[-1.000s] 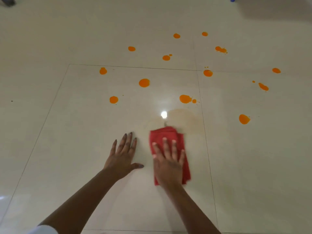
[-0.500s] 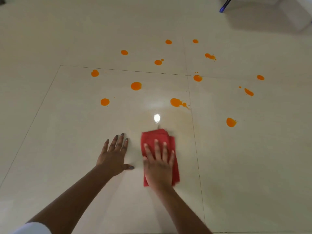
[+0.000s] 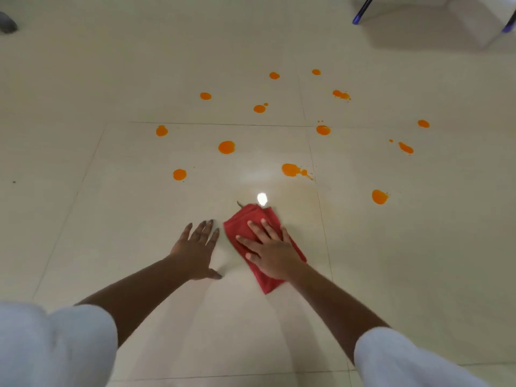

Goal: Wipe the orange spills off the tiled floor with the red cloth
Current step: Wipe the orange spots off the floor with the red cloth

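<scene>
A folded red cloth [image 3: 245,222] lies on the cream tiled floor [image 3: 139,247]. My right hand [image 3: 269,248] presses flat on it with straight, spread fingers. My left hand [image 3: 195,247] rests flat on the bare tile just left of the cloth. Several orange spills dot the floor beyond the cloth. The nearest one, a large splat [image 3: 290,169], sits up and to the right. Others include a round drop [image 3: 226,147], a left drop [image 3: 179,174] and a right drop [image 3: 379,196]. A faint orange smear [image 3: 301,196] marks the tile just beyond the cloth.
Blue chair or table legs [image 3: 360,12] and a pale furniture base [image 3: 469,20] stand at the far right. A dark object [image 3: 7,23] sits at the far left edge. White sleeves [image 3: 55,347] fill the lower corners. A bright light glare [image 3: 262,198] reflects near the cloth.
The cloth has turned under my right hand, now slanting up-left with my fingers angled left. The view has pulled back, showing both sleeves. My left hand stays flat on the tile.
</scene>
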Tool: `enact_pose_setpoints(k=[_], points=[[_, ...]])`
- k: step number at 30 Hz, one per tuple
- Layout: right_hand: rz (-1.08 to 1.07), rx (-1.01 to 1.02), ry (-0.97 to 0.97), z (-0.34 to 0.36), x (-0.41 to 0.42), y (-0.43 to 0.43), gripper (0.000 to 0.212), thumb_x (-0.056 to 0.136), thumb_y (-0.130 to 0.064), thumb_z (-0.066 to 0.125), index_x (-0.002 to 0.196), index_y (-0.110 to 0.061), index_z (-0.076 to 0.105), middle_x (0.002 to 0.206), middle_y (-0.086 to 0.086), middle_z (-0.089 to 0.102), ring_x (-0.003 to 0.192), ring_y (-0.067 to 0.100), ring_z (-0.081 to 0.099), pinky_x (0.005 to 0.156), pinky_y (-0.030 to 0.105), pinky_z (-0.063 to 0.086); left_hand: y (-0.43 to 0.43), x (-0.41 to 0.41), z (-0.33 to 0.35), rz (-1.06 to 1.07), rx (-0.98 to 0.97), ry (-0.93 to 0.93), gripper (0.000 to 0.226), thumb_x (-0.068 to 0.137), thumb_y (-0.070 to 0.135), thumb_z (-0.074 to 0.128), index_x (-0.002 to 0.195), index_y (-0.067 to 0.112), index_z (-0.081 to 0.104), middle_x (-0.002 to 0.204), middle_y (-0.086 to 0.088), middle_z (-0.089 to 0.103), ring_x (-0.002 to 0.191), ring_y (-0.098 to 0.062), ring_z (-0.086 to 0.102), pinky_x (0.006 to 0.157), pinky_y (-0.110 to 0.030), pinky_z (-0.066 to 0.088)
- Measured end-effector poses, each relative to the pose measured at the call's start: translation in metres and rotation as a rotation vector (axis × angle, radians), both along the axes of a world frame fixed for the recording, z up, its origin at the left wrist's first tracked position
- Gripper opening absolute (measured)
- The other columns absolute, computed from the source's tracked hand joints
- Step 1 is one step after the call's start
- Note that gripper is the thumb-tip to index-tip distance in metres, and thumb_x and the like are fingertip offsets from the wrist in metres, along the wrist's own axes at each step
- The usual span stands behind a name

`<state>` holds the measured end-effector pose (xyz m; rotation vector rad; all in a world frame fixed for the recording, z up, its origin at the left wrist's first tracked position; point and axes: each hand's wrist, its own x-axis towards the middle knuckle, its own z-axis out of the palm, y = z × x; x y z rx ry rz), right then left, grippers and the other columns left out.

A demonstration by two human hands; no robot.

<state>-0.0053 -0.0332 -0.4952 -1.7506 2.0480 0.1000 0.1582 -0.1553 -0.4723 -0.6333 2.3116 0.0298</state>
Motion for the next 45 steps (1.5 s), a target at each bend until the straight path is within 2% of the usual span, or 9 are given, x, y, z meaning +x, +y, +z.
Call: enact_pose_setpoints(k=[8,14,17,22,25,32,36,41,45], points=[[-0.135,0.148,-0.015,0.011,0.027,-0.069,0.054,0.099,-0.040,0.028,0.145,-0.044,0.001,0.155,-0.002,-0.021,0.141,0.028,-0.019,0.111,0.055,-0.003,-0.066,0.044,0.012,-0.068,0.121,-0.083,0.089,0.089,0.063,0.029,0.145,0.009,-0.013,0.154,-0.008,-0.023,0.143,-0.023,-0.015,0.116,-0.040,-0.006],[-0.158,0.196,-0.071,0.015,0.063,-0.078,0.054,0.099,-0.036,0.030,0.145,-0.043,0.003,0.155,-0.003,-0.021,0.141,0.026,-0.020,0.112,0.054,-0.003,-0.083,0.077,-0.001,0.003,0.087,0.130,0.093,0.087,0.063,0.036,0.144,0.011,-0.016,0.151,-0.006,-0.025,0.140,-0.021,-0.018,0.115,-0.041,-0.004],[-0.252,0.179,-0.124,0.027,0.059,-0.084,0.046,0.099,-0.035,0.028,0.144,-0.042,0.019,0.157,-0.009,-0.004,0.144,0.019,-0.008,0.113,0.051,0.002,-0.086,0.081,0.009,0.094,0.054,0.247,0.107,0.069,0.072,0.056,0.144,0.012,0.007,0.149,-0.010,0.001,0.140,-0.027,0.016,0.109,-0.049,0.023],[-0.336,0.064,0.057,0.030,0.071,-0.086,0.058,0.092,-0.050,0.005,0.138,-0.036,0.038,0.147,0.003,0.038,0.137,0.029,0.032,0.106,0.052,0.026,-0.095,0.094,-0.001,0.233,0.088,0.322,0.116,0.060,0.074,0.062,0.145,0.012,0.013,0.149,-0.011,0.008,0.136,-0.034,0.029,0.104,-0.051,0.027],[-0.326,0.056,0.068,0.006,0.079,-0.090,0.050,0.096,-0.049,0.011,0.136,-0.038,0.038,0.142,0.008,0.046,0.128,0.035,0.043,0.096,0.058,0.038,-0.119,0.096,-0.016,0.271,0.114,0.310,0.119,0.067,0.080,0.045,0.141,0.012,-0.020,0.148,-0.007,-0.022,0.140,-0.030,-0.012,0.113,-0.048,0.004],[-0.077,-0.233,0.060,-0.026,0.076,-0.197,0.047,0.089,-0.048,0.033,0.136,-0.047,0.036,0.152,-0.002,0.029,0.141,0.028,0.021,0.111,0.054,0.013,-0.140,0.100,-0.048,0.236,0.091,0.377,0.115,0.066,0.090,0.019,0.146,0.009,0.010,0.153,-0.016,0.012,0.140,-0.028,-0.002,0.106,-0.051,0.022],[-0.368,-0.126,0.145,-0.031,0.026,-0.225,0.050,0.094,-0.050,0.012,0.143,-0.047,0.012,0.158,-0.005,0.005,0.144,0.023,-0.002,0.113,0.051,-0.002,-0.167,0.104,-0.039,0.285,0.083,0.420,0.127,0.051,0.094,0.002,0.144,0.010,-0.013,0.148,-0.006,-0.024,0.139,-0.024,-0.021,0.114,-0.045,0.002],[-0.437,-0.265,0.095,-0.028,0.096,-0.165,0.049,0.090,-0.044,0.030,0.137,-0.038,0.039,0.148,0.004,0.036,0.137,0.032,0.031,0.107,0.057,0.015,-0.177,0.108,-0.032,0.306,0.114,0.387,0.128,0.040,0.093,-0.013,0.137,0.011,-0.028,0.143,-0.005,-0.037,0.134,-0.024,-0.031,0.117,-0.043,-0.002],[-0.038,-0.287,0.075,-0.029,0.102,-0.236,0.046,0.094,-0.045,0.027,0.141,-0.044,0.027,0.154,-0.002,0.022,0.143,0.027,0.017,0.113,0.055,0.010,-0.174,0.102,-0.035,0.355,0.111,0.368,0.117,0.063,0.085,0.027,0.133,0.011,-0.032,0.139,-0.003,-0.041,0.132,-0.022,-0.034,0.114,-0.039,-0.008]])
